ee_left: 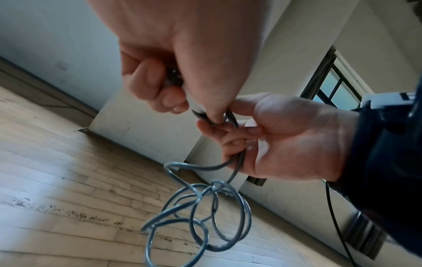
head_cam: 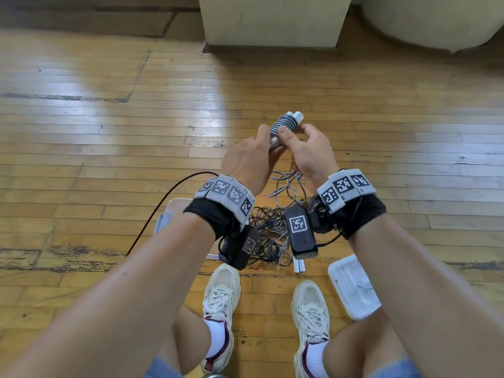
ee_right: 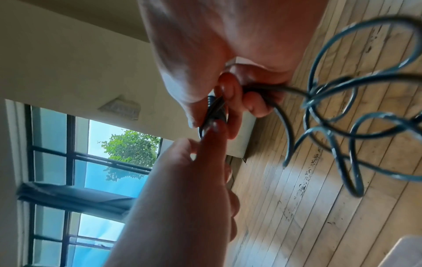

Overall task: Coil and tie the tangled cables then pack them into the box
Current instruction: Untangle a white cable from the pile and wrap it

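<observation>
Grey cable point(head_cam: 285, 123), partly wound into a tight short bundle, held up above the wooden floor point(head_cam: 81, 110) between both hands. Left hand point(head_cam: 246, 162) curled round the near end of the bundle, thumb and fingers clamped on it. Right hand point(head_cam: 306, 151) pinching the bundle from the right side, thumb pressed on the wound turns, lower fingers hooked round the loose run of the same cable. White plug ends point(head_cam: 296, 115) sticking out at the far tip of the bundle. Loose loops of the grey cable point(ee_left: 198, 213) dangling below the hands, seen close in both wrist views point(ee_right: 356, 101). Tangled pile of dark and pale cables point(head_cam: 270, 230) lying on the floor under the wrists, just beyond the shoes point(head_cam: 222, 301). Two small white pieces point(head_cam: 299, 266) lying side by side at the near edge of the pile. White box point(head_cam: 351, 285) on the floor at the near right, beside the right shoe and apart from the pile. Pale flat thing point(head_cam: 169, 214) half hidden behind the left wrist, not identifiable. Thin dark cord point(head_cam: 163, 197) running from the left wrist band across the floor. Cream pillar base point(head_cam: 272, 20) at the far middle of the room.
</observation>
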Tool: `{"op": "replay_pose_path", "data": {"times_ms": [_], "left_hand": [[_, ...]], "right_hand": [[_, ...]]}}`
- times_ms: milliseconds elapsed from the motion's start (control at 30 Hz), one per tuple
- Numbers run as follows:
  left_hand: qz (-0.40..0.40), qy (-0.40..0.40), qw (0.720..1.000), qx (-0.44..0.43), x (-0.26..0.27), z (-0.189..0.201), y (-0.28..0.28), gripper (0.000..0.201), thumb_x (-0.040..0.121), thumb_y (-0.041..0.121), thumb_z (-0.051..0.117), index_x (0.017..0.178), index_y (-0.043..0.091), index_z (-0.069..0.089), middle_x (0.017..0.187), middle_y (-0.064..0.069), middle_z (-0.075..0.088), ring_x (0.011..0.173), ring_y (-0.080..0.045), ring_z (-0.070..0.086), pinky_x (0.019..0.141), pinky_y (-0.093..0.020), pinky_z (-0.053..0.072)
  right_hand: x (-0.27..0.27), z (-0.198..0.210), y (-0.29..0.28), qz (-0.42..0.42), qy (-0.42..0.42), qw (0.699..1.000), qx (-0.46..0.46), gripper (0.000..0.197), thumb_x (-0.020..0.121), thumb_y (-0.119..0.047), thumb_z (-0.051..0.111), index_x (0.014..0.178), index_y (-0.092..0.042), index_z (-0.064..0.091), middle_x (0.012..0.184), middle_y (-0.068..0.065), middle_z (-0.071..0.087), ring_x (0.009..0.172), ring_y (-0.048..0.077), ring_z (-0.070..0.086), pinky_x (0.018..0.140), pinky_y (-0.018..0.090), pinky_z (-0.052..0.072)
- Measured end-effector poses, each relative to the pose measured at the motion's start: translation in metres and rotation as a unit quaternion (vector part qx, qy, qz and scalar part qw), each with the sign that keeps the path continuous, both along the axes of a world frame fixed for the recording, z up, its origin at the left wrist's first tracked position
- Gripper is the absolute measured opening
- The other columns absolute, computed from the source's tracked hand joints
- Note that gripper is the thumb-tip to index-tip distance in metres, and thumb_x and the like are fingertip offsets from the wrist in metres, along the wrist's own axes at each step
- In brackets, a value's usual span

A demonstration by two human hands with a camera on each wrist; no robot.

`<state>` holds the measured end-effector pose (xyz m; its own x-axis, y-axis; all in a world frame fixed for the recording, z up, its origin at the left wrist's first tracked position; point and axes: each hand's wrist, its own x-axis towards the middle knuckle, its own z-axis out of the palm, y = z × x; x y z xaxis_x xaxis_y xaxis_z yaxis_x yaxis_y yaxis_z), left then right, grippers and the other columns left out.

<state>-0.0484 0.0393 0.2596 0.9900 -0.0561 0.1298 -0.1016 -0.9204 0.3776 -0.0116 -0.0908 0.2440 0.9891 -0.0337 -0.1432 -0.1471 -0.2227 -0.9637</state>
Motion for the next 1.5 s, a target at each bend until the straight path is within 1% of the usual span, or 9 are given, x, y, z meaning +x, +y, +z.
{"op": "replay_pose_path", "data": {"times_ms": [233, 433, 700, 1000, 1200, 1267, 1333, 1433, 1500], "left_hand": [[0.032, 0.021, 0.997, -0.06, 0.002, -0.008, 0.012, 0.035, 0.104, 0.042, 0.041, 0.115, 0.009, 0.047, 0.085, -0.005, 0.056, 0.071, -0.026, 0.049, 0.062, -0.035, 0.035], [0.035, 0.014, 0.985, -0.169, 0.008, -0.005, 0.022, 0.021, 0.104, 0.034, 0.047, 0.097, 0.014, 0.045, 0.079, -0.001, 0.055, 0.065, -0.021, 0.047, 0.061, -0.032, 0.032], [0.022, 0.052, 0.965, -0.256, 0.014, -0.009, 0.023, 0.039, 0.103, 0.043, 0.045, 0.098, 0.009, 0.062, 0.081, 0.0, 0.071, 0.062, -0.017, 0.058, 0.062, -0.041, 0.05], [0.033, 0.148, 0.845, -0.512, 0.007, -0.001, 0.011, 0.045, 0.107, 0.036, 0.04, 0.099, 0.0, 0.065, 0.071, -0.011, 0.067, 0.041, -0.016, 0.042, 0.039, -0.022, 0.032], [0.025, 0.205, 0.781, -0.589, 0.003, 0.005, 0.007, 0.049, 0.107, 0.04, 0.038, 0.095, 0.003, 0.067, 0.066, -0.01, 0.061, 0.046, -0.017, 0.041, 0.042, -0.024, 0.029], [0.035, 0.207, 0.798, -0.564, 0.004, 0.005, 0.005, 0.047, 0.106, 0.039, 0.04, 0.095, 0.002, 0.067, 0.068, -0.01, 0.064, 0.046, -0.018, 0.043, 0.042, -0.025, 0.033], [0.032, 0.173, 0.857, -0.484, 0.006, 0.004, 0.004, 0.038, 0.105, 0.034, 0.047, 0.105, 0.0, 0.063, 0.077, -0.009, 0.069, 0.047, -0.017, 0.051, 0.044, -0.028, 0.041], [-0.034, 0.101, 0.96, -0.261, 0.005, 0.0, 0.003, 0.041, 0.095, 0.033, 0.065, 0.125, 0.012, 0.046, 0.098, -0.001, 0.067, 0.068, -0.019, 0.064, 0.059, -0.037, 0.054], [-0.039, 0.061, 0.992, -0.107, 0.002, -0.006, 0.0, 0.054, 0.09, 0.034, 0.069, 0.131, 0.018, 0.038, 0.098, 0.004, 0.063, 0.077, -0.021, 0.06, 0.063, -0.035, 0.048]], "right_hand": [[-0.003, 0.003, 0.002, 0.105, 0.095, 0.989, 0.043, 0.023, 0.105, -0.029, 0.048, 0.1, -0.01, 0.058, 0.063, -0.003, 0.055, 0.053, 0.008, 0.042, 0.051, 0.022, 0.032], [-0.006, 0.013, -0.006, 0.145, 0.159, 0.953, 0.214, 0.013, 0.1, -0.014, 0.056, 0.092, -0.01, 0.066, 0.069, 0.001, 0.058, 0.059, 0.009, 0.045, 0.057, 0.022, 0.032], [-0.003, 0.017, -0.015, 0.127, 0.165, 0.952, 0.222, 0.001, 0.092, -0.012, 0.066, 0.091, -0.012, 0.067, 0.072, 0.0, 0.065, 0.063, 0.011, 0.05, 0.06, 0.025, 0.036], [-0.001, 0.022, -0.013, 0.094, 0.139, 0.972, 0.164, 0.017, 0.089, -0.023, 0.074, 0.088, -0.01, 0.063, 0.064, -0.002, 0.06, 0.056, 0.011, 0.046, 0.053, 0.024, 0.037], [0.001, 0.022, -0.018, 0.085, 0.194, 0.948, 0.237, 0.046, 0.085, -0.023, 0.076, 0.125, -0.009, 0.059, 0.076, 0.0, 0.061, 0.057, 0.011, 0.047, 0.05, 0.023, 0.038], [0.001, 0.022, -0.019, 0.064, 0.187, 0.954, 0.225, 0.047, 0.084, -0.02, 0.077, 0.127, -0.008, 0.061, 0.074, 0.0, 0.06, 0.055, 0.009, 0.045, 0.05, 0.023, 0.036], [0.0, 0.019, -0.019, 0.03, 0.177, 0.962, 0.205, 0.043, 0.083, -0.017, 0.078, 0.121, -0.008, 0.062, 0.073, 0.0, 0.06, 0.052, 0.007, 0.043, 0.047, 0.022, 0.036], [0.0, 0.016, -0.02, -0.002, 0.164, 0.967, 0.194, 0.03, 0.082, -0.013, 0.079, 0.106, -0.014, 0.061, 0.072, 0.0, 0.059, 0.051, 0.007, 0.042, 0.045, 0.022, 0.036], [-0.002, 0.016, -0.017, 0.011, 0.161, 0.967, 0.198, 0.032, 0.082, -0.012, 0.079, 0.107, -0.015, 0.059, 0.071, 0.0, 0.061, 0.049, 0.006, 0.044, 0.045, 0.022, 0.037]]}}
